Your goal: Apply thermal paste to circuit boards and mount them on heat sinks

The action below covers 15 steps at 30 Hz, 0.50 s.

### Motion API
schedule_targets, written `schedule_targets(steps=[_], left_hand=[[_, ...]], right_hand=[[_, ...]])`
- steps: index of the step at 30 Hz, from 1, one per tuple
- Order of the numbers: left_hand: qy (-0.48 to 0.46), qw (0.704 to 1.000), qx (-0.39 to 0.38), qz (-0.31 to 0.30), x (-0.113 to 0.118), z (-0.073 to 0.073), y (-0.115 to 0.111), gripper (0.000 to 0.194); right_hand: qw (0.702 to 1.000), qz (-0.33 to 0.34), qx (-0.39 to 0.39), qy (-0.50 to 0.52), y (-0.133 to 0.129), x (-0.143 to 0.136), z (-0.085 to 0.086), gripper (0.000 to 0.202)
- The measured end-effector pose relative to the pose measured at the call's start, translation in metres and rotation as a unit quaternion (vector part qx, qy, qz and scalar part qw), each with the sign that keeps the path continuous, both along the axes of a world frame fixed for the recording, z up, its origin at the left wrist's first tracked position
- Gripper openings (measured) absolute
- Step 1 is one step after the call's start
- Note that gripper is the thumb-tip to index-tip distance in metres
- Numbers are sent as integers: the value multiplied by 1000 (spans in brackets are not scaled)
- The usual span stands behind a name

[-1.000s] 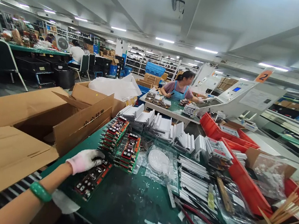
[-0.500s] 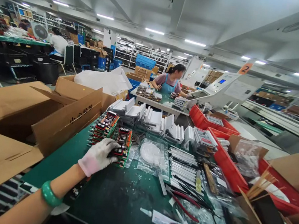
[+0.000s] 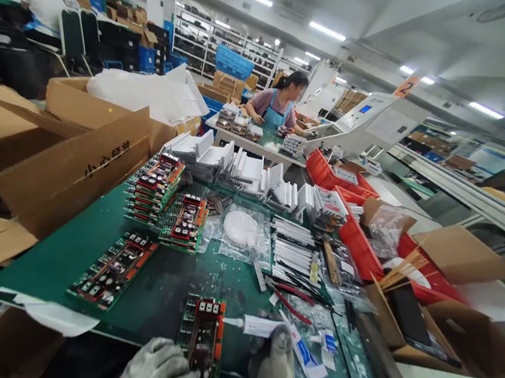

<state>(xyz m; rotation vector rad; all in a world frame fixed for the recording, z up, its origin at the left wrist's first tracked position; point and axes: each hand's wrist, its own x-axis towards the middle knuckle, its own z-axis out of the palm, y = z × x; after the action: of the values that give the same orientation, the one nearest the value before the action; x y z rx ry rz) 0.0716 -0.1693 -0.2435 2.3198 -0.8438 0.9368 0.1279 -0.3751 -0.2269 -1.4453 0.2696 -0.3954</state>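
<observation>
A white tube (image 3: 258,326) with a pointed nozzle is in my gloved right hand (image 3: 274,354), its tip beside the upper edge of a circuit board (image 3: 205,349). That board lies at the front edge of the green table. My gloved left hand (image 3: 161,372) rests at the board's lower left, its fingers close together; whether they grip the edge is hard to tell. Another board (image 3: 113,269) lies flat to the left. Behind it stand a tall stack of boards (image 3: 153,188) and a lower stack (image 3: 185,221).
White metal profiles (image 3: 245,172) line the back. A bagged white disc (image 3: 241,228), metal strips (image 3: 297,251) and red-handled pliers (image 3: 294,302) lie mid-table. Cardboard boxes (image 3: 76,172) flank the left, red bins (image 3: 356,245) the right. A person (image 3: 276,106) sits beyond.
My left hand has left the board stack and come down to a board at the front edge. My right hand has raised the tube beside that board. The view has shifted.
</observation>
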Motion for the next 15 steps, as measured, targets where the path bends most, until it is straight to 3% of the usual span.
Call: schedule_targets(steps=[2, 5, 9, 12, 15], left_hand=[[-17, 999, -1, 41, 1, -2, 4, 46], [-20, 994, 84, 70, 2, -3, 10, 70], [8, 996, 53, 71, 1, -8, 8, 60], [18, 997, -6, 69, 1, -16, 2, 49], [10, 996, -47, 74, 1, -25, -4, 51]], right_hand=[[997, 3, 66, 49, 6, 1, 8, 45], [992, 22, 103, 72, 11, 5, 18, 50], [995, 48, 63, 62, 17, 7, 30, 51], [997, 59, -14, 48, 22, 4, 39, 46], [992, 76, -104, 2, 26, 0, 47, 41]])
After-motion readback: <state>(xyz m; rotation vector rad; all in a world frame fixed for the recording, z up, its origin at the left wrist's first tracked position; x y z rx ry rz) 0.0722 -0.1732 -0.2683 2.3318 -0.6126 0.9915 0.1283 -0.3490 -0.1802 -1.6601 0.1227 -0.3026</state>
